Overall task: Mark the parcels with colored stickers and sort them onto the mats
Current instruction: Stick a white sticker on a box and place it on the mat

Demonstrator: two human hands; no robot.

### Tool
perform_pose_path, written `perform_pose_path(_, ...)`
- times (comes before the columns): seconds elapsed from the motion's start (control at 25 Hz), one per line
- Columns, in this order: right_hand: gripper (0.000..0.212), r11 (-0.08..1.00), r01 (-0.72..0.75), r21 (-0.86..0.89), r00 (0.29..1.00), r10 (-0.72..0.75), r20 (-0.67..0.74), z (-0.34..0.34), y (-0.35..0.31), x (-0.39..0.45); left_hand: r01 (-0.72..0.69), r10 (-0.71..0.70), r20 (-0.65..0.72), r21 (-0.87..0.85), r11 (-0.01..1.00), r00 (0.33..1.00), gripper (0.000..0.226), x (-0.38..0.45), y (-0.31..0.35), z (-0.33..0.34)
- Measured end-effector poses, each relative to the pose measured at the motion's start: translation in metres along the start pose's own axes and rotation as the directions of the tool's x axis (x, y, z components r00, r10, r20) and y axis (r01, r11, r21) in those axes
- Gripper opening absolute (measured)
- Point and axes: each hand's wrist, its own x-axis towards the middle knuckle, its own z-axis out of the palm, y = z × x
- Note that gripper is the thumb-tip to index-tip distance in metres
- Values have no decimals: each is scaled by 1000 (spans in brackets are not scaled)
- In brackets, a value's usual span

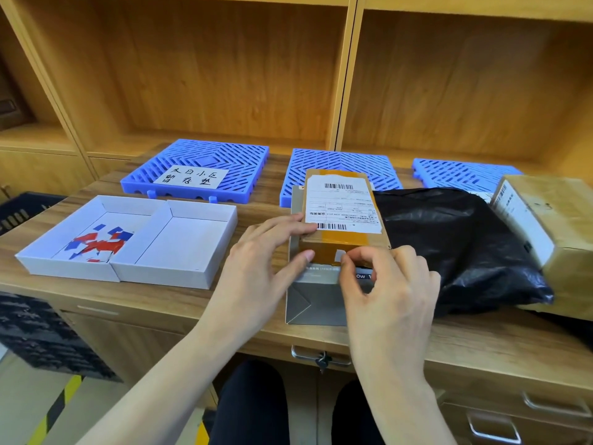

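A small brown parcel (pixel 341 216) with a white shipping label lies on top of a flat grey box (pixel 316 300) at the desk's front. My left hand (pixel 266 255) holds the parcel's left near corner, fingers on top and thumb on the front face. My right hand (pixel 385 284) pinches a small white sticker (pixel 339 255) against the parcel's front face. Three blue slatted mats sit at the back: the left mat (pixel 195 170) carries a handwritten paper label, the middle mat (pixel 340 165) and the right mat (pixel 462 175) are partly hidden by parcels.
A white two-part tray (pixel 173 245) on the left holds red, blue and white stickers (pixel 98 244) in its left half. A black plastic bag parcel (pixel 462 245) and a large cardboard box (pixel 545 226) lie at the right. Wooden shelves rise behind.
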Motion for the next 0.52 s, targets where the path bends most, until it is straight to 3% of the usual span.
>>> perform_pose_path(0.16, 36, 999, -48, -6, 998, 48, -33, -2, 2, 3, 7, -7, 8, -14, 1000, 1000, 36, 0, -1, 0)
perform_pose_path(0.28, 62, 991, -82, -107, 996, 84, 17, -3, 3, 5, 7, -7, 2, -20, 1000, 1000, 36, 0, -1, 0)
perform_pose_path(0.36, 62, 991, -77, -112, 995, 83, 55, -3, 6, 8, 5, -5, 5, -21, 1000, 1000, 36, 0, -1, 0)
perform_pose_path(0.52, 49, 983, -163, 82, 982, 154, 111, -5, 15, 14, 11, -11, 10, -48, 999, 1000, 35, 1, 0, 0)
